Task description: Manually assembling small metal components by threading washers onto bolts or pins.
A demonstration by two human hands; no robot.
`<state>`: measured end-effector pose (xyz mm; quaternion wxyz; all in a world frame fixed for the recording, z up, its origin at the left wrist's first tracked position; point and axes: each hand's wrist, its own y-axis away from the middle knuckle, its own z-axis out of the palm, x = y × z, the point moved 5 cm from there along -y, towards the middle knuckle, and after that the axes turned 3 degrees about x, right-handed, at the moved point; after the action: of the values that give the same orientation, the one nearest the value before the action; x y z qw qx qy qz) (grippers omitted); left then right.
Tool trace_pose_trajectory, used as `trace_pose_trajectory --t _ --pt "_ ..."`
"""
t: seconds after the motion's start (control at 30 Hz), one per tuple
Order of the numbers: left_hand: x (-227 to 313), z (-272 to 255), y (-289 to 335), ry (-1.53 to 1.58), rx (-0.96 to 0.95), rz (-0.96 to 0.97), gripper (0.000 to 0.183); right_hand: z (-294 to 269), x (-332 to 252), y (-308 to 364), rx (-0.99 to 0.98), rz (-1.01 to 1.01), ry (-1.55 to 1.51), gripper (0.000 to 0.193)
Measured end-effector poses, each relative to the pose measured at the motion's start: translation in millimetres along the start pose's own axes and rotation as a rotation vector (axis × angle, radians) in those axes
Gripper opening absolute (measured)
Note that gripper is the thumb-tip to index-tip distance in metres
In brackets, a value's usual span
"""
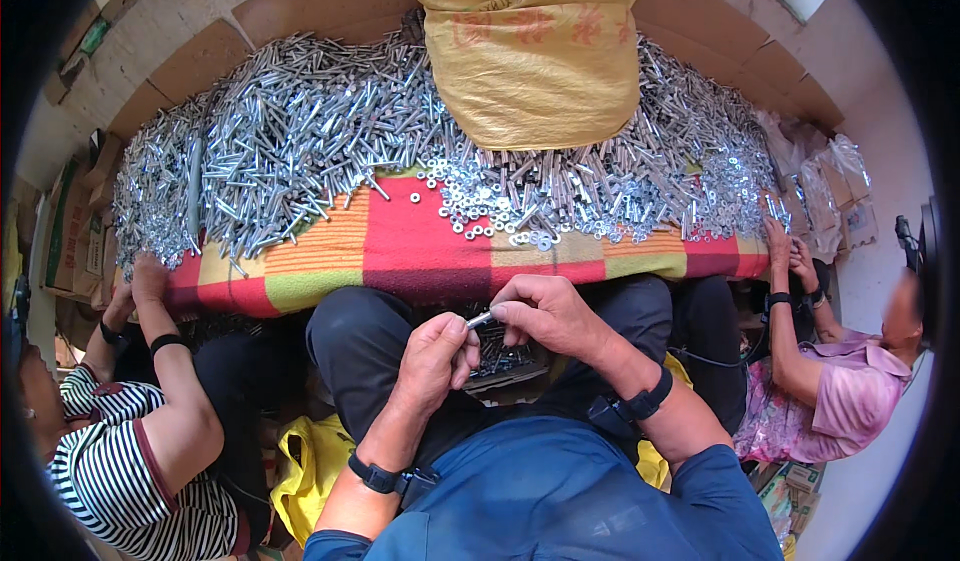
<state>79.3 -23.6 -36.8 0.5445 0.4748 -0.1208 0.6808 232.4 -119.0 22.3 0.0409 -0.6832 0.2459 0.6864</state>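
Over my lap, a short silver metal bolt (480, 320) is held between my two hands. My left hand (434, 357) is closed, with thumb and fingers pinching its lower left end. The thumb and forefinger of my right hand (553, 315) close around the upper right end, its other fingers curled. Whether a nut or washer sits on the bolt under my fingertips is hidden. Ahead of my hands, a heap of loose metal rods and bolts (320, 131) covers the table. Flat washers (468, 211) lie scattered at its near edge.
A checked blanket (420, 251) covers the table's near side. One yellow woven sack (530, 71) rests on the heap. Below my hands is a container of metal pieces (500, 356). Co-workers sit at left (140, 441) and right (830, 391), hands at the table edge.
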Motion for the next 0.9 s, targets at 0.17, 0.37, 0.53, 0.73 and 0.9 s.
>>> trace_pose_trajectory --t 0.17,0.37,0.53,0.73,0.9 --pt "-0.8 0.9 0.2 -0.039 -0.003 -0.005 0.036 -1.7 1.9 -1.8 -0.017 0.043 0.220 0.024" --pt "-0.5 0.3 0.6 -0.047 -0.002 -0.001 0.036 2.1 -21.3 10.2 0.161 -0.352 0.394 0.025" --pt "0.5 2.6 1.8 -0.061 -0.014 -0.010 0.035 11.5 10.0 18.1 -0.162 -0.291 0.731 0.031" --pt "0.5 3.4 0.9 -0.084 -0.027 -0.011 0.034 5.8 -8.3 19.7 0.104 -0.277 0.303 0.018" --pt "-0.7 2.8 2.9 -0.154 -0.032 -0.008 0.034 3.3 5.6 15.5 -0.029 0.071 0.109 0.023"
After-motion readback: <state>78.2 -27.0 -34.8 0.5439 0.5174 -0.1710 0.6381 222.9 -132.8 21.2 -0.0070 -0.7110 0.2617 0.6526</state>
